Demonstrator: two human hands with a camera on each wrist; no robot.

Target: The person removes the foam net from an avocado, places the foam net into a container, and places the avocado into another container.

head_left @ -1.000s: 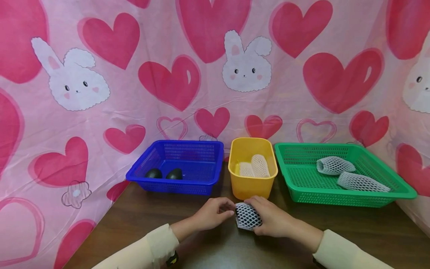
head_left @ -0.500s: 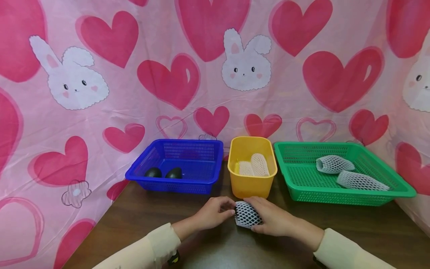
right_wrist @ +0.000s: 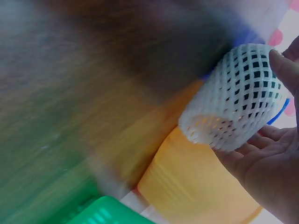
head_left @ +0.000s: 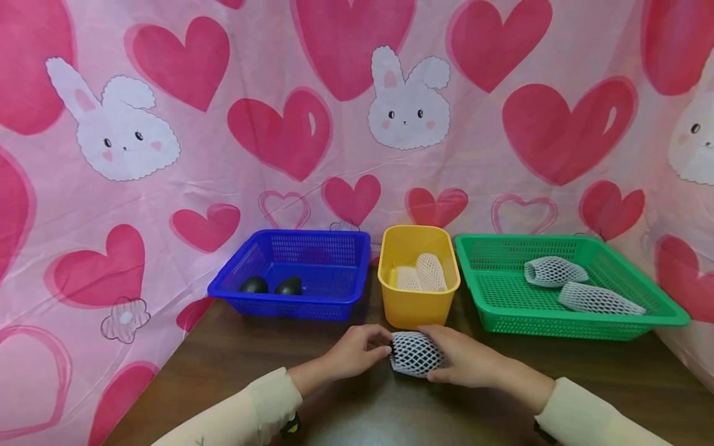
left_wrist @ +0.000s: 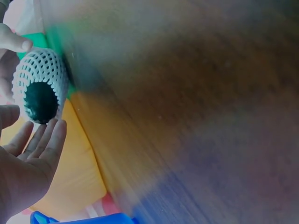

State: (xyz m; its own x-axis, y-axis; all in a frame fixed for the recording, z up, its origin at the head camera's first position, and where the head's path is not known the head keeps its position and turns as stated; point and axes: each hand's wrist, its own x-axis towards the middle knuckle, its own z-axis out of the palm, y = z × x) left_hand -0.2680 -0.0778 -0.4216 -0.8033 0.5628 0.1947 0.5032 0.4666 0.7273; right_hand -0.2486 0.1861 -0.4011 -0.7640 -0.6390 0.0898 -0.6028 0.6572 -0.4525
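Fruit (left_wrist: 41,102): dark green, near black, smooth, rounded end bare at the mouth of a white foam net (head_left: 415,356). Net stretched round its body in diamond mesh, dark skin showing through the holes; beyond the fruit, on the right palm's side, the mesh is pale and unfilled. Fruit and net lie sideways between the two sets of fingers; cannot tell whether they touch the table (head_left: 362,415) below.

Right hand (head_left: 468,359): grasping the net, thumb on one side, fingers on the other. Left hand (head_left: 354,353): fingers fairly straight, unclenched, tips at the fruit's bare end; the thumb stands apart from them.

Just beyond the fingertips: yellow bin (head_left: 417,311) with spare nets (head_left: 431,272). Past the left fingers, farther out: blue basket (head_left: 323,310), two dark fruits (head_left: 289,285) inside. Past the right fingers: green basket (head_left: 558,328), two white netted pieces (head_left: 556,272), contents unclear.
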